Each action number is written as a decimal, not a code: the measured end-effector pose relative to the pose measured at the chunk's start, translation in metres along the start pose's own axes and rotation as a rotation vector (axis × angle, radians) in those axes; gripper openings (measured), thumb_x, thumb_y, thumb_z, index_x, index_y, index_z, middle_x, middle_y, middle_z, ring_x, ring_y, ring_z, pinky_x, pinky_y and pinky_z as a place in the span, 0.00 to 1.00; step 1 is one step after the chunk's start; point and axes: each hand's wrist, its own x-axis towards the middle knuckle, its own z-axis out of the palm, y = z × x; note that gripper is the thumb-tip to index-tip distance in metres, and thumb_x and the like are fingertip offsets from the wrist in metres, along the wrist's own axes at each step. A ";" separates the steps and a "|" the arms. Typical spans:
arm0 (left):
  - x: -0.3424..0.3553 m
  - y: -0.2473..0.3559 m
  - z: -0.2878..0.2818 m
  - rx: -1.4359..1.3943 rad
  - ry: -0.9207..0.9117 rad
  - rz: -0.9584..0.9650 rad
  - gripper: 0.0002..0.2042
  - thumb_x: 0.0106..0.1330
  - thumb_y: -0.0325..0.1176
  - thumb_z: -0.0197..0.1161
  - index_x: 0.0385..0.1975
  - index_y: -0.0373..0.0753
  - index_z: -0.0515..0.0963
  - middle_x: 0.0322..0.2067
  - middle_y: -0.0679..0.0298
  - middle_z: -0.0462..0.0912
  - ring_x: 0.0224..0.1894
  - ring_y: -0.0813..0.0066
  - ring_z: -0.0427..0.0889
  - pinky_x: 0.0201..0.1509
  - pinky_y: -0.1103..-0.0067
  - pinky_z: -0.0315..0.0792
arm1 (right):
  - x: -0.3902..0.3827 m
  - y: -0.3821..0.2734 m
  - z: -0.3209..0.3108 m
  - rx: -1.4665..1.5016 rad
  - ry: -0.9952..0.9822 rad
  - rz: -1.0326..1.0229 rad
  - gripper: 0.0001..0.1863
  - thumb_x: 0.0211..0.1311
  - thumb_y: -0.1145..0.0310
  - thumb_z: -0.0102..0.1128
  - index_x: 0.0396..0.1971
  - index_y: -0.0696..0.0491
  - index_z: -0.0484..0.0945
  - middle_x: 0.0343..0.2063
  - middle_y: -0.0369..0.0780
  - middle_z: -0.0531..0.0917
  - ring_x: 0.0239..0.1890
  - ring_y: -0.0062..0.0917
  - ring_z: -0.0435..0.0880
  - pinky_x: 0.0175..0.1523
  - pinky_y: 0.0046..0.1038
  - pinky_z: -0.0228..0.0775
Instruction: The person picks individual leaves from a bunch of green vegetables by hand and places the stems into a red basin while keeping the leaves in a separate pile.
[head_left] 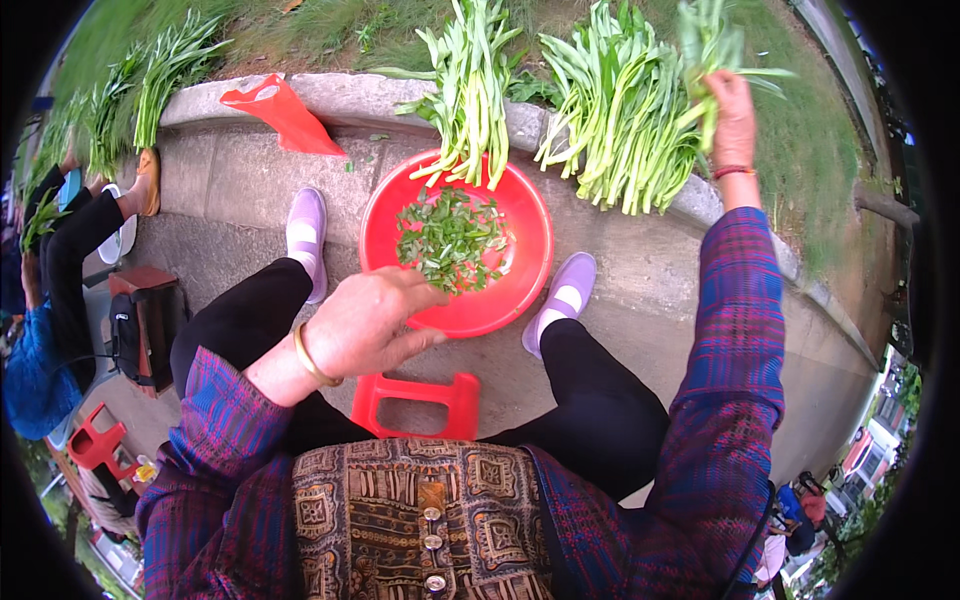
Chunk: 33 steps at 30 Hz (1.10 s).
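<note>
My left hand (370,318) hovers over the near rim of a red plastic basin, its fingers loosely bent and apart, with nothing visible in them. In the red basin (527,285) lie chopped green leaves (447,243). At the upper right, my right hand (731,115) grips a bunch of leafy stalks (712,45), slightly blurred, above a pile of similar greens (625,130) on the curb. Another bunch (468,115) lies across the curb, its pale stems hanging over the basin's far rim.
A red bag (290,115) rests at the stone curb (205,100). A red stool (440,405) stands between my legs. On the left are a seated co-worker (50,350), more greens (155,80), a box with a black bag (140,330) and another red stool (95,440).
</note>
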 end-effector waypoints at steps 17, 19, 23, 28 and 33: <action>0.002 0.007 0.014 0.052 -0.113 0.030 0.17 0.56 0.38 0.63 0.41 0.35 0.76 0.34 0.54 0.78 0.39 0.53 0.78 0.40 0.65 0.72 | -0.095 0.066 0.019 -0.808 -0.296 -0.340 0.17 0.49 0.76 0.51 0.41 0.52 0.80 0.40 0.45 0.80 0.46 0.40 0.78 0.53 0.36 0.70; -0.003 0.009 0.016 0.055 -0.133 0.015 0.17 0.56 0.38 0.63 0.41 0.35 0.76 0.34 0.54 0.78 0.38 0.53 0.78 0.40 0.65 0.72 | -0.104 0.049 0.030 -0.756 -0.455 -0.246 0.15 0.51 0.74 0.52 0.40 0.53 0.81 0.38 0.46 0.81 0.43 0.40 0.79 0.51 0.36 0.71; -0.010 0.010 0.020 0.042 -0.096 0.075 0.11 0.56 0.38 0.63 0.32 0.38 0.78 0.28 0.57 0.78 0.36 0.55 0.78 0.38 0.65 0.72 | -0.131 0.015 0.072 -0.801 -0.642 -0.333 0.13 0.53 0.68 0.52 0.37 0.53 0.82 0.36 0.46 0.82 0.43 0.40 0.80 0.50 0.37 0.72; -0.020 0.012 0.016 0.056 -0.165 0.081 0.08 0.56 0.38 0.63 0.22 0.41 0.77 0.23 0.61 0.78 0.32 0.58 0.78 0.36 0.66 0.72 | -0.149 0.005 0.138 -0.780 -0.865 -0.295 0.12 0.53 0.67 0.56 0.36 0.55 0.81 0.32 0.46 0.83 0.38 0.39 0.82 0.45 0.35 0.73; -0.033 0.015 0.008 0.061 -0.161 0.082 0.09 0.56 0.40 0.63 0.25 0.42 0.77 0.24 0.61 0.78 0.33 0.59 0.78 0.36 0.66 0.72 | -0.148 0.027 0.186 -0.552 -0.549 0.015 0.12 0.54 0.62 0.59 0.34 0.50 0.83 0.30 0.45 0.84 0.37 0.36 0.84 0.46 0.33 0.74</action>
